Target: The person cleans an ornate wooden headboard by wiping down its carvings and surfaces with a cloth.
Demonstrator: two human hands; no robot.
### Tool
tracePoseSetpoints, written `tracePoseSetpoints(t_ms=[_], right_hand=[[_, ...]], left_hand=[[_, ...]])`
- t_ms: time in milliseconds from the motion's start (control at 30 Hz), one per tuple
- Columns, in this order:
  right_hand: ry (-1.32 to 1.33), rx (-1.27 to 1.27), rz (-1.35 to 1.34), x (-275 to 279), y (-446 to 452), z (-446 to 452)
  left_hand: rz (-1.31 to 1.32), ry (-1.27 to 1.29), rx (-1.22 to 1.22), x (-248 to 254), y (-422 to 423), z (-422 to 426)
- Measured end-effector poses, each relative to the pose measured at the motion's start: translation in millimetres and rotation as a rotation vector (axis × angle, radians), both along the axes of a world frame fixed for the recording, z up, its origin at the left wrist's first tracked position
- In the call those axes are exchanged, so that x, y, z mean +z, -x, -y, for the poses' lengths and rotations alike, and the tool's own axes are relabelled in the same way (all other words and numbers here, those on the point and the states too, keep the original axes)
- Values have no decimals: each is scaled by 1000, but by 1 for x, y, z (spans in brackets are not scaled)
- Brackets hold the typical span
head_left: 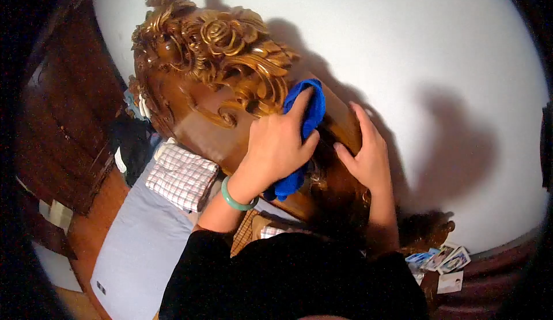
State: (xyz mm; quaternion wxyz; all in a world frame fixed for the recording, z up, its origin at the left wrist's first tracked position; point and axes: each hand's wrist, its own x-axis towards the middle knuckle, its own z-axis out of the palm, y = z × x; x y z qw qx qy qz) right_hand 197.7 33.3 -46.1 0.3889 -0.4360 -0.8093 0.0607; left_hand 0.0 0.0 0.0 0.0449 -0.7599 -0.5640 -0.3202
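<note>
A carved wooden headboard point(201, 98) with gilded roses and scrolls stands against the white wall. My left hand point(279, 144), with a green bangle on its wrist, presses a blue cloth point(314, 112) to the wood just right of the carving; its index finger points up along the cloth, and part of the cloth hangs below the palm. To the right, my right hand point(368, 153) rests on the headboard's edge, thumb and fingers apart, holding nothing loose.
A folded checked cloth point(181, 176) lies on a pale blue bed surface point(138, 239) at the lower left. Dark clothing point(132, 144) is beside it. Several photo cards point(449, 259) lie at the lower right, near the white wall point(438, 49).
</note>
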Motion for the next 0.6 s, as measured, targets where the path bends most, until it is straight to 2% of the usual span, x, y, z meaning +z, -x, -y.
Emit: tracePoseSetpoints(t_ms=[67,133,200,300,433,500,567,600], right_hand=[[-37,19,-81,5,6,2],[30,-35,-50,0,-24,12],[63,-76,-130,-14,-17,9],[18,-120,-111,-31,-32,13],[165,-150,-130,-42,-48,36],[230,-180,34,-46,-63,45],[239,-177,40,-58,-78,48],[268,-93,-30,-64,-86,49]], left_hand=[[20,-23,-3,2,1,1],[38,-7,-13,-14,-34,5],[-47,-39,-24,-18,-34,3],[-78,16,-63,-32,-54,8],[-149,136,-185,-54,-75,16],[-161,168,-298,-64,-88,22],[-101,118,-401,-84,-99,20],[-90,132,-436,-89,-102,19]])
